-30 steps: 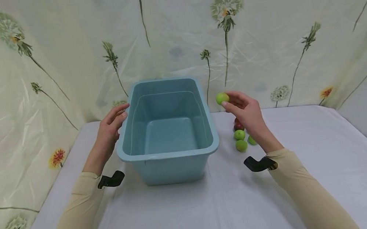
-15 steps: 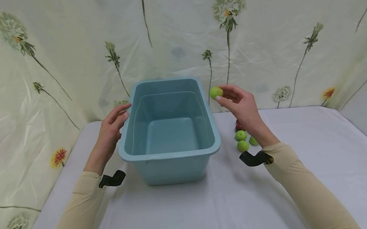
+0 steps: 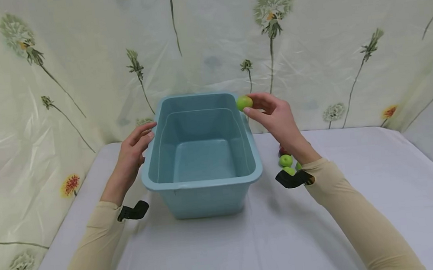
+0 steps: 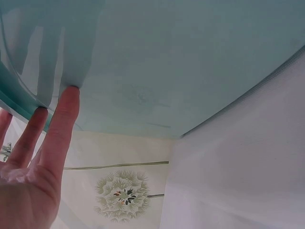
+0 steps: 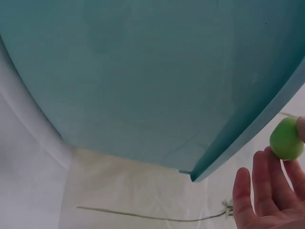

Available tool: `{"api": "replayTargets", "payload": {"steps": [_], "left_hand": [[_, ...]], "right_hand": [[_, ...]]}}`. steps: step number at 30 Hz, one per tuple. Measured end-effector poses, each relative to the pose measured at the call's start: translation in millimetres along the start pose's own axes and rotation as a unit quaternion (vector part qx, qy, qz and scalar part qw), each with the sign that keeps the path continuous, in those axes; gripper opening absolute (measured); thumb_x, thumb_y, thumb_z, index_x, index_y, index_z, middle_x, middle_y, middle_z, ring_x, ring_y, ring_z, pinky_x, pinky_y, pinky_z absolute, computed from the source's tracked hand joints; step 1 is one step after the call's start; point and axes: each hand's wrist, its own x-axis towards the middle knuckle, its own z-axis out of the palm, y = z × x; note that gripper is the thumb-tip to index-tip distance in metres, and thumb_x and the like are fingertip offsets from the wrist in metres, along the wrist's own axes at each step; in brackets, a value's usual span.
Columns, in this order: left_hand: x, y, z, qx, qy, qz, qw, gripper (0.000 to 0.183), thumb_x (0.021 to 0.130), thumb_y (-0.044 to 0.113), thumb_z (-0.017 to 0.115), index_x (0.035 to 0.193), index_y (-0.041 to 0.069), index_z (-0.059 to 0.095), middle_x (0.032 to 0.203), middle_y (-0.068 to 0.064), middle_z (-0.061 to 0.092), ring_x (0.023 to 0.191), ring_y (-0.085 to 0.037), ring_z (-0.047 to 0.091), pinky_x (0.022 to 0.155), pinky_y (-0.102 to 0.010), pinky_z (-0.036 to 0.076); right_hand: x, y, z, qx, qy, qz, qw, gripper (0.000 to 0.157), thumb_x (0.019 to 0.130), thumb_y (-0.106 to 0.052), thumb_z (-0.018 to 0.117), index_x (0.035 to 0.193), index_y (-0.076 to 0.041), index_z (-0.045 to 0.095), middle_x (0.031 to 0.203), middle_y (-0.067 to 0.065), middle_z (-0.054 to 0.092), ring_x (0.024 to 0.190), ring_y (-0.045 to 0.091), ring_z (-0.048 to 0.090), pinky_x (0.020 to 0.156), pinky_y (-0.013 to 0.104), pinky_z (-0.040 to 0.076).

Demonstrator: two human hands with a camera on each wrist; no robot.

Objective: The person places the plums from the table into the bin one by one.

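Note:
A pale blue plastic tub [image 3: 205, 183] stands on the white cloth, and its inside is bare. My left hand [image 3: 133, 149] is at the tub's left side, fingers extended. In the left wrist view its fingertips [image 4: 70, 90] are right at the outer wall, just under the rim. Between thumb and fingers my right hand [image 3: 273, 112] pinches a small green apple [image 3: 244, 102]. That apple overlaps the tub's far right rim in the head view. Seen from the right wrist, the apple [image 5: 286, 139] is held beside and above the rim, outside the wall.
Right of the tub lie more small apples: a green apple [image 3: 286, 160], a second green apple [image 3: 289, 170] partly behind the black wrist mount [image 3: 293, 179], and a dark red apple [image 3: 282, 151] partly behind the right forearm. A flower-printed curtain [image 3: 199, 36] hangs behind the table.
My right hand has moved left and upward with the green apple, from beside the tub to its right rim. The left hand stays at the left rim.

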Motion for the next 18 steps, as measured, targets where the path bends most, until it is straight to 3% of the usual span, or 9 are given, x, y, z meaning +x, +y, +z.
{"api": "replayTargets", "payload": {"steps": [9,15,18], "left_hand": [[0.9,-1.6,-0.6,0.004,-0.001,0.000,1.0000,0.045,0.101,0.038,0.055,0.142,0.021,0.052,0.139,-0.009,0.049,0.125,-0.027,0.050,0.079,-0.033,0.054],[0.8,-1.0,-0.2,0.003,-0.002,0.000,1.0000,0.044,0.100,0.038,0.056,0.141,0.021,0.053,0.138,-0.009,0.049,0.124,-0.027,0.051,0.077,-0.033,0.054],[0.9,-1.3,-0.6,0.004,-0.001,0.000,1.0000,0.044,0.100,0.038,0.056,0.141,0.021,0.053,0.138,-0.010,0.050,0.123,-0.026,0.051,0.076,-0.032,0.055]], "right_hand": [[4,-34,16.2,-0.013,-0.049,-0.028,0.998,0.038,0.094,-0.007,0.066,0.129,0.003,0.059,0.120,0.015,0.064,0.109,0.024,0.058,0.087,0.029,0.049],[10,-35,24.0,-0.055,-0.077,-0.037,0.995,0.036,0.093,-0.009,0.068,0.128,0.000,0.061,0.119,0.012,0.064,0.109,0.022,0.059,0.086,0.031,0.049],[17,-24,27.0,-0.071,-0.092,-0.043,0.992,0.036,0.093,-0.013,0.069,0.127,-0.004,0.062,0.118,0.009,0.064,0.106,0.020,0.060,0.087,0.035,0.049]]}}
